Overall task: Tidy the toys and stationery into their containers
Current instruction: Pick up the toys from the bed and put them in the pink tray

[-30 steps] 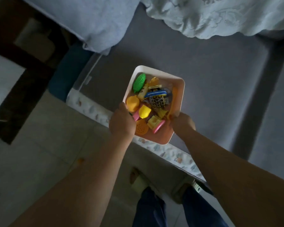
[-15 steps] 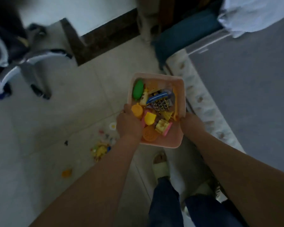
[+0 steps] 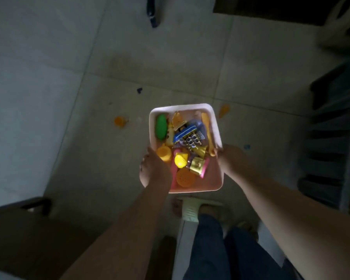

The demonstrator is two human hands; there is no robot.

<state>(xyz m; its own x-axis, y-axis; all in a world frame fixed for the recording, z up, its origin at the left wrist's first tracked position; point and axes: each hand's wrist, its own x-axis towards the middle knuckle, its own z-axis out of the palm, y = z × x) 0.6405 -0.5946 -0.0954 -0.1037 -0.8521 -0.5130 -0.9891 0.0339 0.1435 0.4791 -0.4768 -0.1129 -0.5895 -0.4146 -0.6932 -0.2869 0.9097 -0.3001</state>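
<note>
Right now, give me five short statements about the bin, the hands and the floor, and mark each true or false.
1. Both hands hold the pink bin: the left hand on its left side, the right hand on its right. True.
2. The bin is empty. False: it is full of toys, among them a green toy and a yellow cup.
3. The bin is over a bed. False: tiled floor lies under it.
4. Small toys lie loose on the floor, such as an orange piece. True.
5. The green toy lies on the floor. False: it is inside the bin.

Toys (image 3: 185,142) in bin (image 3: 216,126), btwn both hands.
</note>
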